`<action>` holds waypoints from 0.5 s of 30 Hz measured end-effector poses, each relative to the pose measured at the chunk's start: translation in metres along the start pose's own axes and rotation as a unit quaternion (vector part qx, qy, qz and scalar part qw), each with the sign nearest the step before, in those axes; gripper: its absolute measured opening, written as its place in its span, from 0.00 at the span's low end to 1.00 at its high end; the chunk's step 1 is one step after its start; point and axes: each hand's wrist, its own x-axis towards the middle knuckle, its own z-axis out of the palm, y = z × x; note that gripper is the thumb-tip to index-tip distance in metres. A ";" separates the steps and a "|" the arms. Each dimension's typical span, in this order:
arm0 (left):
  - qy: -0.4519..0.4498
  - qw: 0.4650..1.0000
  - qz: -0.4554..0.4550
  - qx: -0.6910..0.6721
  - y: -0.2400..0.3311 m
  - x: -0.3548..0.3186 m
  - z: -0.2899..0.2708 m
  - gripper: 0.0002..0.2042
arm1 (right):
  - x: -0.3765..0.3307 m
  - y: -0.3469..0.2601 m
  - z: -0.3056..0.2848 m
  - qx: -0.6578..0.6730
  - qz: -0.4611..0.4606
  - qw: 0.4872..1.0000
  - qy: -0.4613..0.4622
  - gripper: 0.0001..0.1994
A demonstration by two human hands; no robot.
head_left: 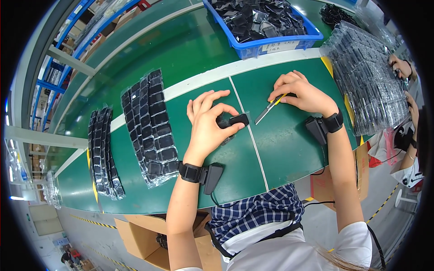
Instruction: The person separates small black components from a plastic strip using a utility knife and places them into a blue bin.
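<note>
Above table (298, 149) | left grip (208, 119) pinches black piece (238, 119) | right grip (303, 92) clasps knife (270, 108)

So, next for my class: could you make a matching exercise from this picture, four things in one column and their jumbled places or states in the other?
Things:
1. Black item
2. Cutter
3. Blue bin
4. Clear plastic stack

Places or states:
A. Heaped with dark pieces
B. Held in the right hand
C. Piled toward the picture's right side
D. Held in the left hand

Pairs: 1-D, 2-B, 3-A, 4-C
</note>
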 end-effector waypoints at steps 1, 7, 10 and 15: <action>0.004 1.000 -0.005 -0.025 0.000 0.000 0.000 0.13 | 0.000 0.000 0.000 0.002 0.001 1.000 0.003 0.15; 0.062 0.981 -0.058 -0.173 -0.008 0.003 -0.016 0.09 | 0.000 0.001 -0.001 0.002 -0.007 1.000 0.002 0.15; 0.016 0.964 -0.094 -0.249 -0.022 -0.004 -0.035 0.10 | 0.001 0.001 -0.001 0.006 0.005 1.000 -0.013 0.14; -0.076 0.976 -0.153 -0.134 -0.019 -0.018 -0.048 0.12 | 0.001 0.001 -0.002 0.010 0.006 1.000 -0.017 0.13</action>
